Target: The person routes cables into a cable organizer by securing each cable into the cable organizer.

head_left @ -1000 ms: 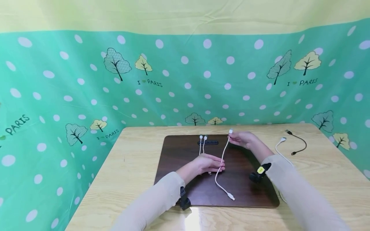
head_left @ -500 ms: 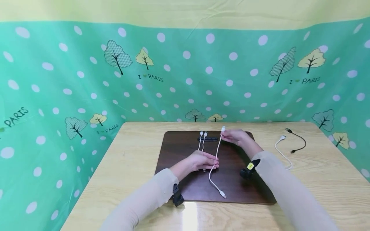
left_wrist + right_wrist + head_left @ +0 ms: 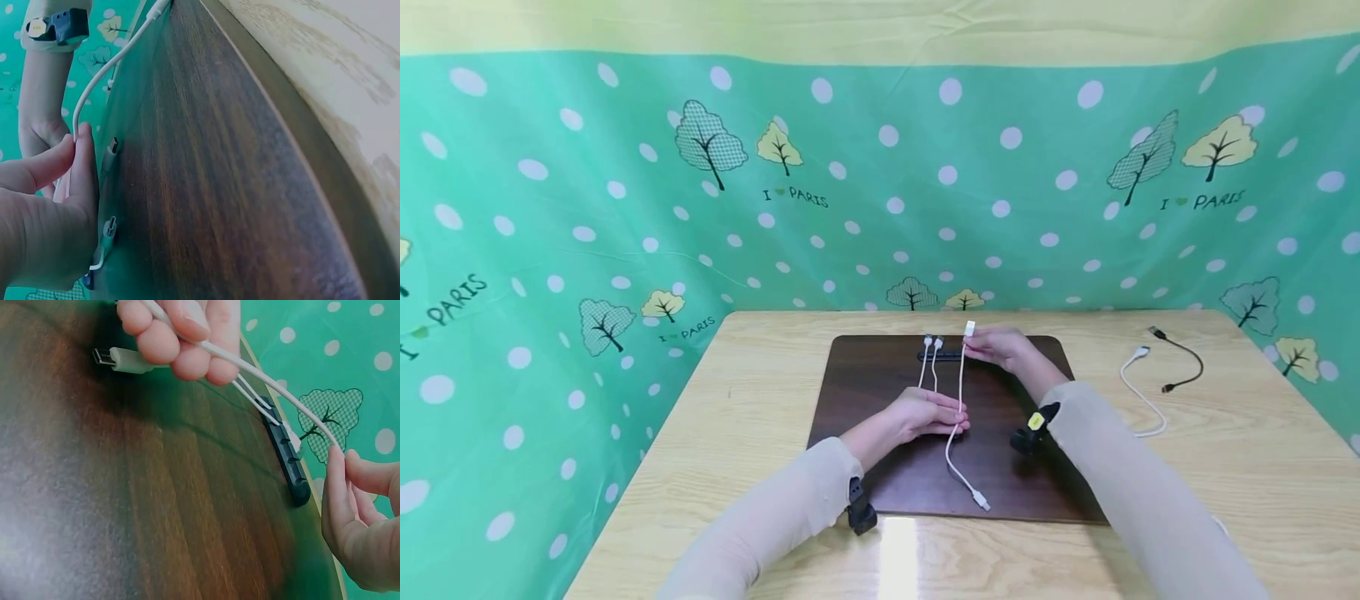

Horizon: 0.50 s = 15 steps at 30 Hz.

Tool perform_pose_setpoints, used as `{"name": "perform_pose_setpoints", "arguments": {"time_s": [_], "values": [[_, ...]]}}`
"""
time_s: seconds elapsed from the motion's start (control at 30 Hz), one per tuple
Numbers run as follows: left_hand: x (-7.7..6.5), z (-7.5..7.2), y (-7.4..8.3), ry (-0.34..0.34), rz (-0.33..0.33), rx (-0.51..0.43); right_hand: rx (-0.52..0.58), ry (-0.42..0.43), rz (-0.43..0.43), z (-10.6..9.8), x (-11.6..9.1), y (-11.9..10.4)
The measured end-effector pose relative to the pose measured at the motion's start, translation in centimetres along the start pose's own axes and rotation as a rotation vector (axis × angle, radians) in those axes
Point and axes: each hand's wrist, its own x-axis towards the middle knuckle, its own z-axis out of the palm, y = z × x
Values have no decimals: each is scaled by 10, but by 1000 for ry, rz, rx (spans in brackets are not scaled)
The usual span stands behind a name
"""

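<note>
A white USB cable (image 3: 960,383) is stretched between my two hands above a dark wooden board (image 3: 910,487). My right hand (image 3: 1000,346) pinches it just below the USB-A plug (image 3: 970,328), at the right end of a dark slotted cable holder (image 3: 290,462). Lower down, thumb and fingers of my left hand (image 3: 925,414) pinch the cord. Its small-plug end (image 3: 981,500) hangs toward the board's front. Two other white cables (image 3: 923,367) run from the holder's left slots and pass behind my left hand. Their small plugs (image 3: 109,231) show in the left wrist view.
On the light wooden table (image 3: 745,400), a loose white cable (image 3: 1142,402) and a short black cable (image 3: 1184,357) lie right of the board. A green dotted curtain (image 3: 850,208) hangs behind the table's far edge.
Both hands have shifted left with the cable, bringing its USB-A plug from right of the cable holder to over the holder's right end. The head view has shifted slightly.
</note>
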Motion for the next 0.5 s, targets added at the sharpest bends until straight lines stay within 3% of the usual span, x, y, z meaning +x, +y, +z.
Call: {"name": "perform_pose_setpoints", "arguments": {"time_s": [0.2,0.5], "values": [[-1,3,-2,13,12,-12,-17,58,36,-1,5,2],[2,-3,-3,64,45,-37,-53,87,-2,11,16,2]]}}
